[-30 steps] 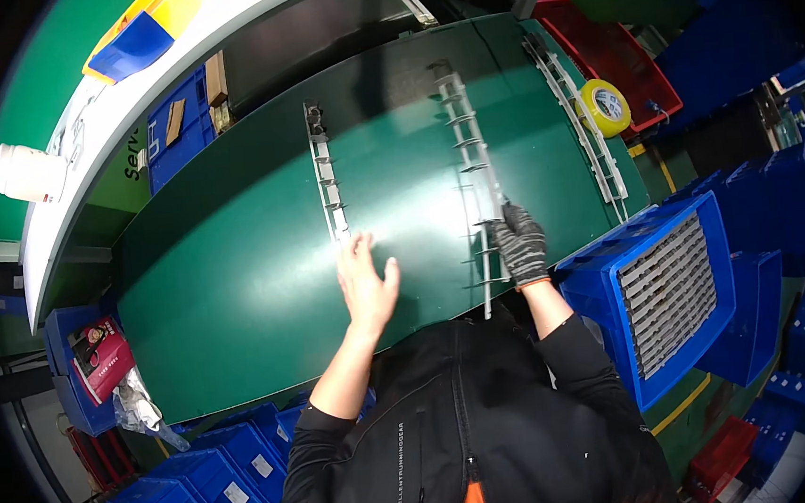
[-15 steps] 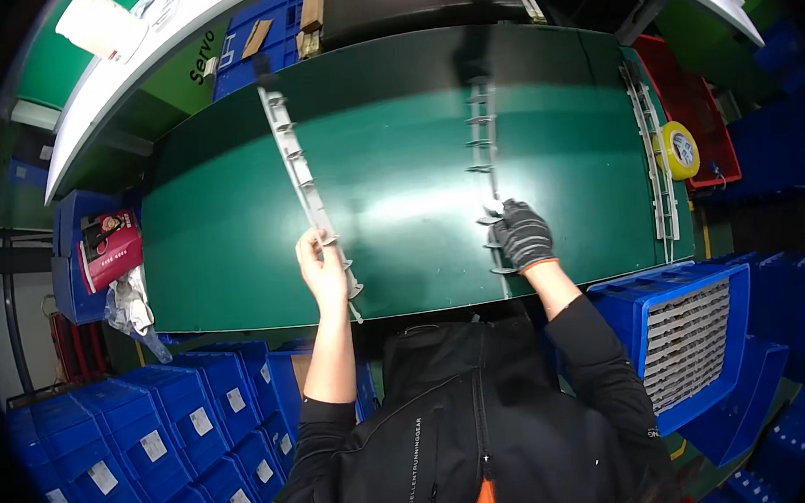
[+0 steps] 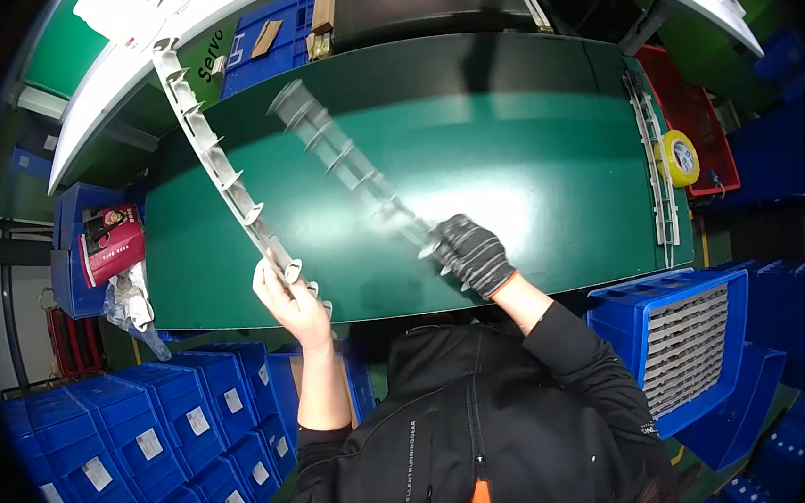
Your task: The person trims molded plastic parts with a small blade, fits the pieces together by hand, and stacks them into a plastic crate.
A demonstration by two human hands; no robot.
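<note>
My bare left hand [image 3: 293, 300] is closed around the near part of a long grey strip [image 3: 218, 167] with small raised tabs along it. The strip slants up and away to the left, its far end over the white shelf edge. In a dark striped glove, my right hand [image 3: 475, 253] grips the near end of a second tabbed strip [image 3: 348, 166], which is smeared by motion. That one also slants to the far left, above the green tabletop [image 3: 528, 166]. The two strips are apart. My right fingers are partly hidden by the glove's angle.
At the table's right end lie more grey strips [image 3: 652, 156] and a yellow tape roll [image 3: 677, 158], beside a red tray [image 3: 695, 124]. A blue crate [image 3: 744, 319] of stacked grey strips stands at the near right. Stacked blue boxes [image 3: 150, 413] fill the near left.
Both strips have swung their far ends to the left. My right hand has moved left and slightly nearer with its strip; my left hand has shifted left and nearer.
</note>
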